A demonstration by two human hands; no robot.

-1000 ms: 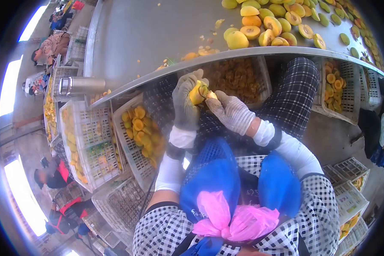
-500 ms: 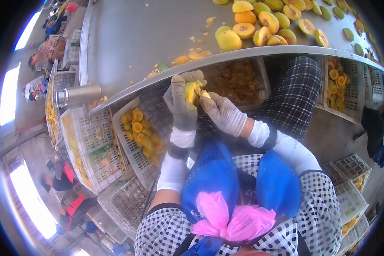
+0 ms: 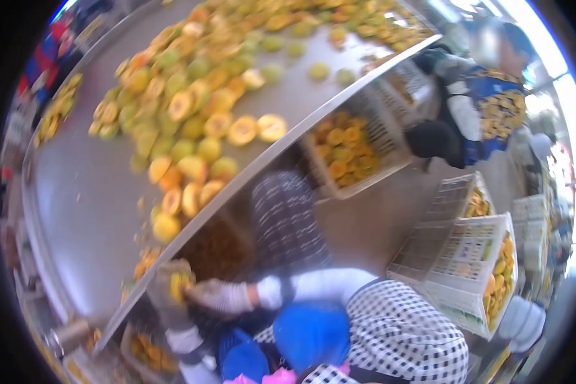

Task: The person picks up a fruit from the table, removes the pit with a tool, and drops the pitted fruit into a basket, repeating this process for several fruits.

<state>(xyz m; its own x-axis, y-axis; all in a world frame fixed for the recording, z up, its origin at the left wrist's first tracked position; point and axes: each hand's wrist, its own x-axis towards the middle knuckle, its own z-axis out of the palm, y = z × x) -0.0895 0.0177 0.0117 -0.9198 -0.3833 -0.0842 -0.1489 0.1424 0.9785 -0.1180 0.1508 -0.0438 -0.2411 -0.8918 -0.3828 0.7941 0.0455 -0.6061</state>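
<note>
My left hand (image 3: 163, 296), in a grey work glove, is closed around a yellow peach (image 3: 180, 285) near the table's front edge. My right hand (image 3: 221, 297), in a pale knitted glove, meets the fruit from the right with its fingers pinched together. Motion blur hides what those fingers hold, if anything. Beyond my hands, on the metal table (image 3: 83, 205), lies a broad heap of halved peaches (image 3: 192, 131), some with cut faces up. Small fruit scraps (image 3: 146, 261) lie by the edge close to my left hand.
Under the table edge sits a crate of peach halves (image 3: 344, 150), with a bin of brown matter (image 3: 214, 248) nearer me. White crates (image 3: 470, 256) holding fruit stand at the right. Another person (image 3: 486, 96) is at the upper right. A metal cylinder (image 3: 70, 336) projects at lower left.
My view has swung to the right, so my hands now appear lower and further left. More of the peach heap and the person at right show. Both hands remain together at the fruit.
</note>
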